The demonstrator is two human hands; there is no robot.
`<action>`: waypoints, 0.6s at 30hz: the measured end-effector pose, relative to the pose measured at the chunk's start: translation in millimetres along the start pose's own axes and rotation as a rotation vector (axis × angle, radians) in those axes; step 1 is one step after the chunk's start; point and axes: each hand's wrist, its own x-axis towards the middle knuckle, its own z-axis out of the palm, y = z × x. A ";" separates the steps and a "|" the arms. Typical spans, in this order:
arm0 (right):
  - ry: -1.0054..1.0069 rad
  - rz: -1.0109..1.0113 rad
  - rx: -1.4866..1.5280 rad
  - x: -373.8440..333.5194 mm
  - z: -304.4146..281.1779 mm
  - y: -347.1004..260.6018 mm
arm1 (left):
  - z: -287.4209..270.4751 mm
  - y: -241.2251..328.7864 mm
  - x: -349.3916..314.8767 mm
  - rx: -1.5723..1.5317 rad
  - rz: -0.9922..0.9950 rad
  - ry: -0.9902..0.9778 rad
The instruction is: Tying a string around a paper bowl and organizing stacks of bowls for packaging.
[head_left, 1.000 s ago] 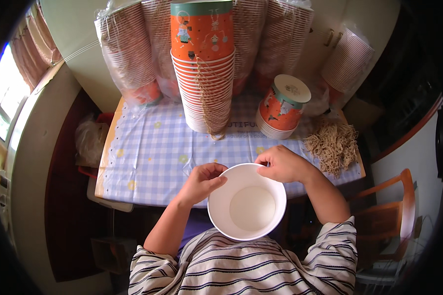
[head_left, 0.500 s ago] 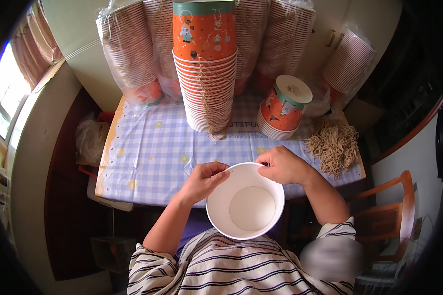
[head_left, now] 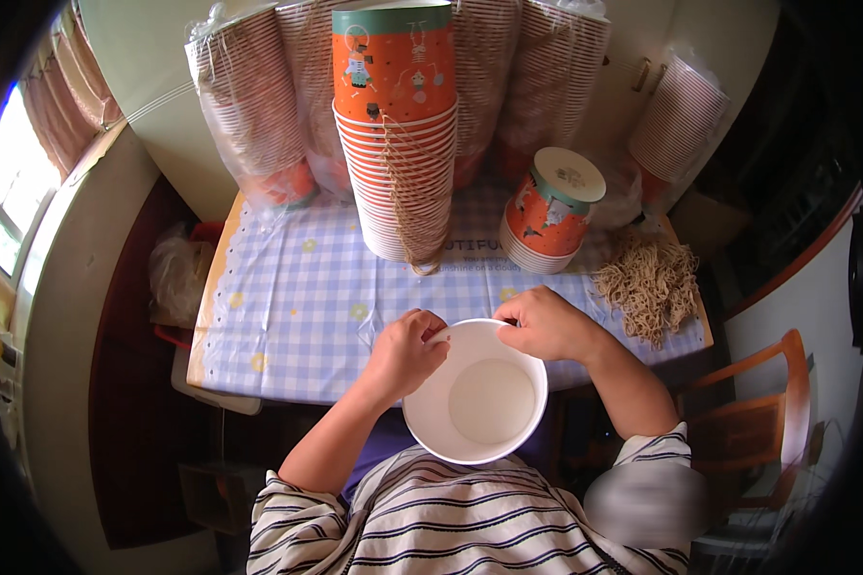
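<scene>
Right sleeve [head_left: 647, 479] blurred; tall cup stack [head_left: 394, 144] cropped above; white cup [head_left: 477, 398] exterior seemingly hidden

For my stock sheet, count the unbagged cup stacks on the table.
2: the tall stack, beyond the held cup, and the short stack to its right. Others may be hidden behind.

Person wearing cream shirt [head_left: 451, 508], narrow dark stripes running across front and curving over torso, loose fabric creasing in soft folds. Left sleeve [head_left: 292, 522] and right sleeve [head_left: 657, 446] showing same stripes, both ending near elbows, edges hanging wide. Blurred grey patch [head_left: 647, 505] hiding part of right sleeve. Forearms [head_left: 331, 436] showing bare below sleeves; left grip [head_left: 409, 355] and right grip [head_left: 549, 324] also showing bare. Purple cloth [head_left: 379, 448] peeking out beyond shirt front, garment kind staying unclear.
</scene>
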 end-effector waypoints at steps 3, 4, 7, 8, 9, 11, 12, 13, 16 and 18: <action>-0.007 -0.007 0.005 1.1 0.4 5.0 | 0.1 1.5 -0.9 -0.005 0.004 0.020; -0.006 -0.009 0.005 1.4 0.2 5.9 | -0.6 2.4 -1.1 -0.014 0.004 0.024; -0.008 0.035 0.055 2.5 0.2 7.5 | -2.6 5.6 1.9 -0.041 -0.019 0.023; 0.007 0.019 0.068 3.1 1.1 7.6 | -3.0 6.4 3.0 -0.040 -0.019 0.024; 0.022 0.003 0.080 3.7 2.0 8.0 | -3.4 7.0 4.0 0.010 -0.003 0.042; 0.032 -0.007 0.061 6.2 4.1 11.0 | -3.0 6.6 5.5 0.062 0.017 0.060; 0.040 -0.016 0.041 7.7 4.9 12.8 | -1.0 3.4 6.4 0.101 0.068 0.087; 0.042 -0.018 0.040 9.4 5.2 14.5 | 0.9 0.1 7.5 0.140 0.118 0.113; 0.056 -0.010 0.049 14.6 4.2 18.0 | 2.3 -6.8 10.0 0.188 0.133 0.111; 0.037 0.008 0.081 20.2 0.6 18.6 | 0.4 -7.8 10.9 0.147 0.109 0.115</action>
